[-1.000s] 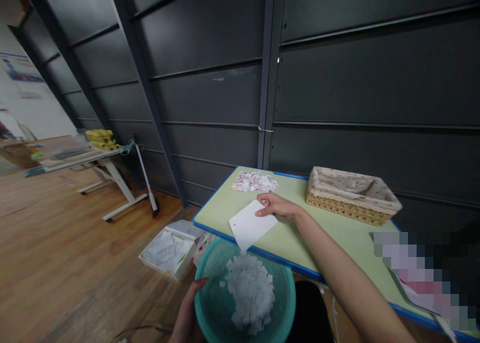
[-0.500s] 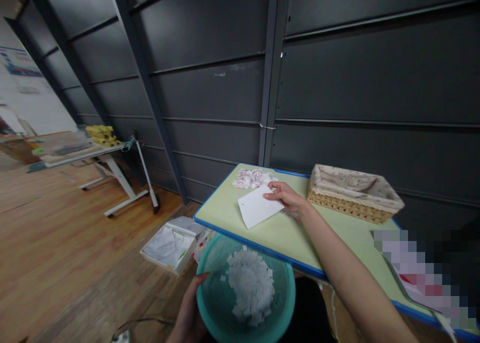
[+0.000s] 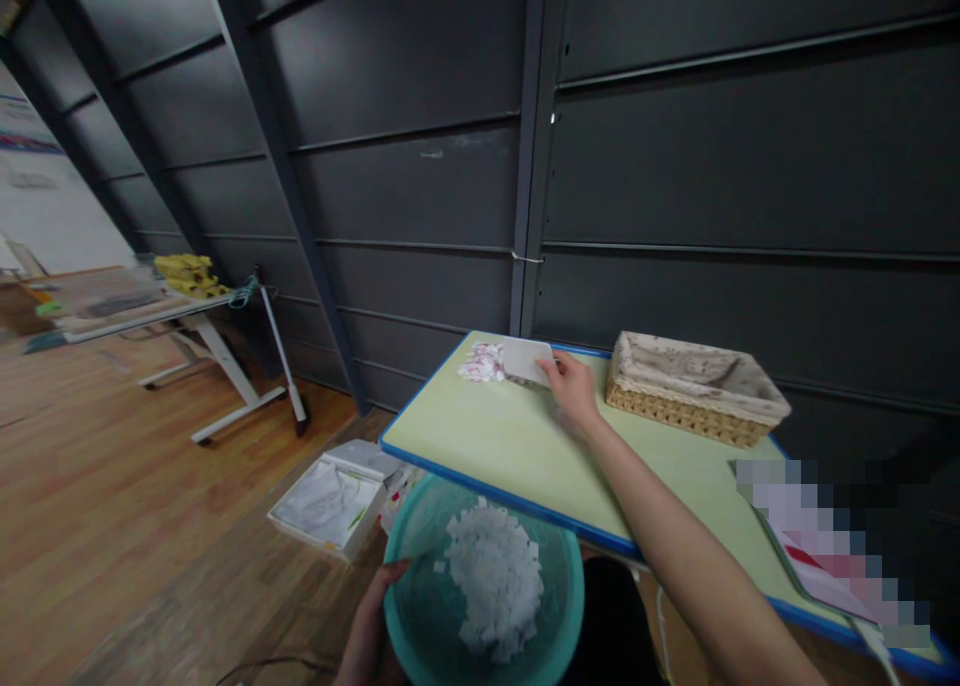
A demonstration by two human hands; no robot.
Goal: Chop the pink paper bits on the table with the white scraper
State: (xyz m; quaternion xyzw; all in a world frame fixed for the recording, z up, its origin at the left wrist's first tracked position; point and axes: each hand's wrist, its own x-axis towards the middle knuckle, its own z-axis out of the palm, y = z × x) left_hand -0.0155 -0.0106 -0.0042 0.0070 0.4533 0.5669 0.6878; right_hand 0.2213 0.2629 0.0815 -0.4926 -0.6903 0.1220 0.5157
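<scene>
In my right hand (image 3: 571, 381) is a white card (image 3: 525, 359), pinched at its right end. The card is tilted over the right part of a pile of small white and reddish paper pieces (image 3: 482, 362) on the table, hiding some of them. My left hand (image 3: 375, 606) grips the left rim of a teal plastic basin (image 3: 559, 606), thumb over the edge. Inside the basin lies a heap of small white paper squares (image 3: 495, 576). The basin sits just below the table's near edge.
The pale green table (image 3: 450, 421) has a blue edge. On it stand a cloth-lined woven basket (image 3: 690, 421) and, at right, a partly pixelated flat item (image 3: 810, 566). An open white box (image 3: 326, 506) lies on the floor. A second table (image 3: 127, 316) stands farther left, near the dark metal wall.
My right hand has moved the card away from me, toward the paper pile, and turned it to a flatter angle. My left hand keeps hold of the basin. The view has shifted slightly.
</scene>
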